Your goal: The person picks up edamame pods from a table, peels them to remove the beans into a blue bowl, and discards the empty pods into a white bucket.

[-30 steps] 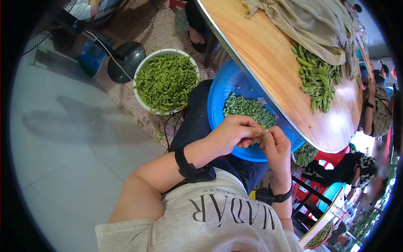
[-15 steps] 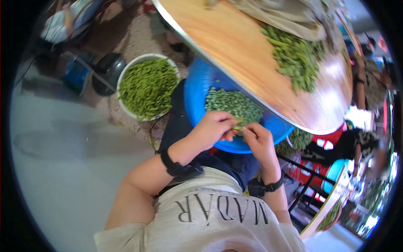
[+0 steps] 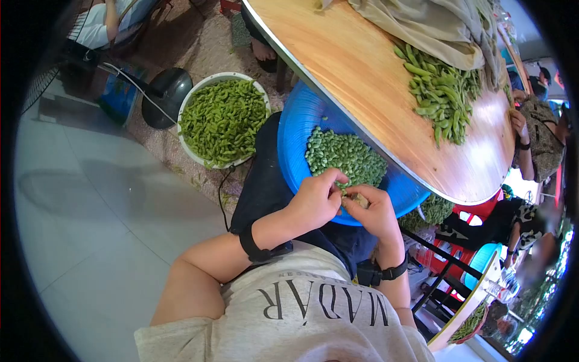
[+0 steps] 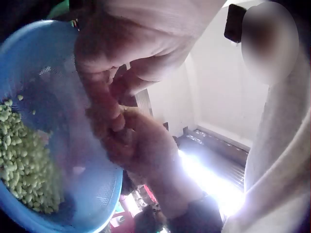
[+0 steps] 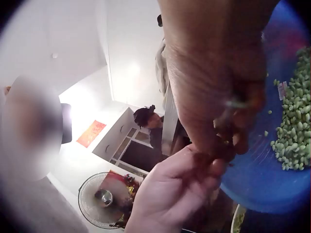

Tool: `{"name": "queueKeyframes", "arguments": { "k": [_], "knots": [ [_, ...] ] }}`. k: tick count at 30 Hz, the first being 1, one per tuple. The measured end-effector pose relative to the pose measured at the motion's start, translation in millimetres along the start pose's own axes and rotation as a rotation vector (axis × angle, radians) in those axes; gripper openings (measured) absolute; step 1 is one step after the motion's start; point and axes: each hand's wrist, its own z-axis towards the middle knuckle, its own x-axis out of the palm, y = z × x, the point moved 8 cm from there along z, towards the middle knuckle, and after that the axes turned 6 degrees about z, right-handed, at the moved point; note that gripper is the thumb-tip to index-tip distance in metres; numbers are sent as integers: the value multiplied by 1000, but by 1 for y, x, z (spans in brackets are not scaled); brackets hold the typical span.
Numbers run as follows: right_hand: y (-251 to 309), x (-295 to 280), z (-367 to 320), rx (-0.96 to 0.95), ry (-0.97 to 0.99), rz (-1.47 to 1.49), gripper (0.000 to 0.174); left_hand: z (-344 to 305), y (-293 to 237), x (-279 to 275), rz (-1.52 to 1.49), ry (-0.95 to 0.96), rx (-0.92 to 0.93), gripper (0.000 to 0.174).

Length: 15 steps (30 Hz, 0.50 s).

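My left hand [image 3: 315,202] and right hand [image 3: 377,212] meet fingertip to fingertip over the near rim of a blue basket [image 3: 289,145]. Between them is a small green bean pod [image 3: 344,194], pinched by the fingers of both hands and largely covered by them. Shelled green beans [image 3: 347,160] lie heaped in the basket, just beyond my hands. In the left wrist view, the fingers of the two hands overlap beside the basket. The right wrist view has the fingertips in shadow, with loose beans [image 5: 294,116] at the right.
A wooden round table [image 3: 338,66] overhangs the basket's far side, bearing unshelled pods [image 3: 443,93] and a beige cloth [image 3: 422,27]. On the floor at left stands a white-rimmed tub [image 3: 226,120] full of green pods, near a fan's base [image 3: 166,99]. Other people sit around.
Half a second ago, longer green pieces showed between slightly parted fingers; now the hands are closer together and cover more of the pod. The head view has also shifted.
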Motion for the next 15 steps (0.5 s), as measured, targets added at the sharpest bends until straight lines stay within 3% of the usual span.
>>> {"name": "queueKeyframes", "arguments": {
  "k": [6,10,12,13,14,15],
  "knots": [
    [24,24,19,-76,-18,-283,15,-1,-11,-26,199,-208,226,12],
    [10,20,34,33,-140,-268,18,-2,-10,-50,225,-187,130,13],
    [16,19,40,-143,-156,-341,20,-5,-2,-77,117,-261,82,13],
    [21,18,41,-230,-167,-376,22,-5,10,-101,243,-355,97,15],
    [22,17,42,-201,-152,-472,23,-5,27,-125,119,-411,-6,16],
    [21,14,43,-182,-156,-453,22,-6,50,-151,179,-476,-99,16]
  ]
}}
